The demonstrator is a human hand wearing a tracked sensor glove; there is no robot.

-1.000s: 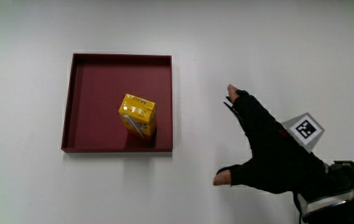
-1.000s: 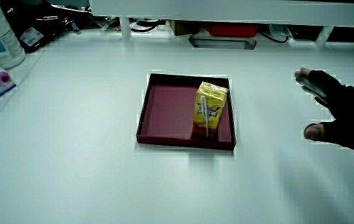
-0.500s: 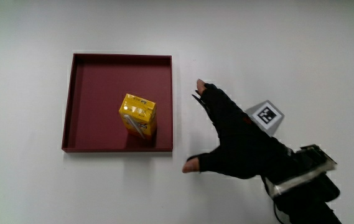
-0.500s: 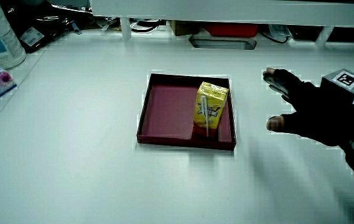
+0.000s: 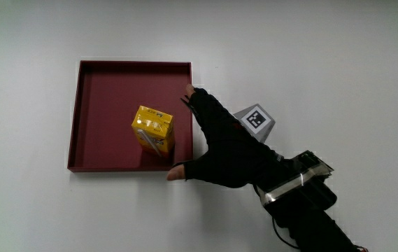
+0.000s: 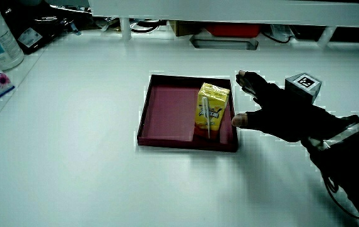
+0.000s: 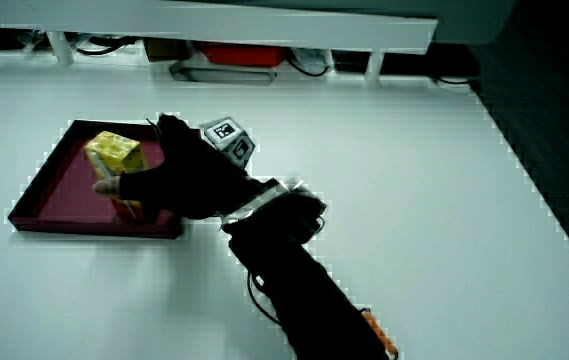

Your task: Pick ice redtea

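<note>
Black fingerless glove on hand (image 5: pixel 223 157), bare fingertips poking out. Small cube (image 5: pixel 254 121) mounted on its back: grey sides, white top face with black square-pattern marker. Pale strap (image 5: pixel 293 183) banding the wrist. Black sleeve on forearm (image 7: pixel 299 275), thin black cable looping beside it. Small orange bit near sleeve's lower end.

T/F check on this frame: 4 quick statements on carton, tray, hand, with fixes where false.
1. The yellow carton stands upright inside the dark red tray. True.
2. The hand already grips the carton. False: its fingers are spread, at the tray's rim beside the carton, holding nothing.
3. The tray holds two cartons. False: only one.
4. The patterned cube sits on the back of the hand. True.
</note>
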